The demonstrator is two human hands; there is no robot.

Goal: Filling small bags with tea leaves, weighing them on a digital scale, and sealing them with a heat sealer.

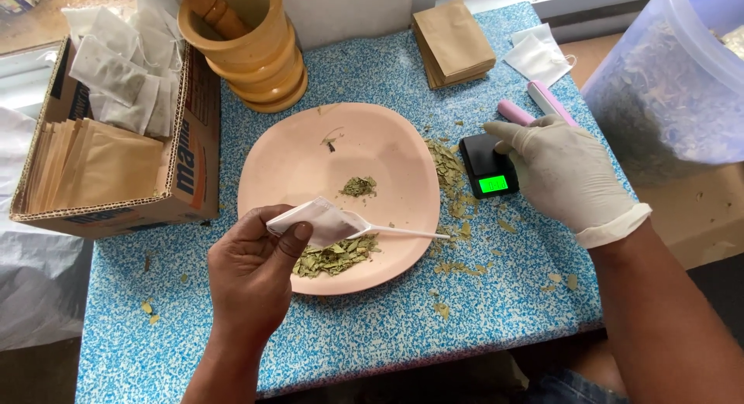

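Soft, even daylight fills the scene, brightest along the top edge as if from a window there. Shadows are faint: a soft one lies under the pink plate [271,179] at its near rim on the blue speckled counter [372,326]. The small scale's [488,168] green display glows, its figures washed out. The white glove on the right hand [570,175] is slightly overexposed. The clear tub [674,79] at the upper right looks soft and bent by wide-angle distortion

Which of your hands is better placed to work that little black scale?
The right hand, probably. Gloved, it already rests against the small black scale, fingers at its top edge. The left hand is busy over the pink plate, pinching a white sachet.
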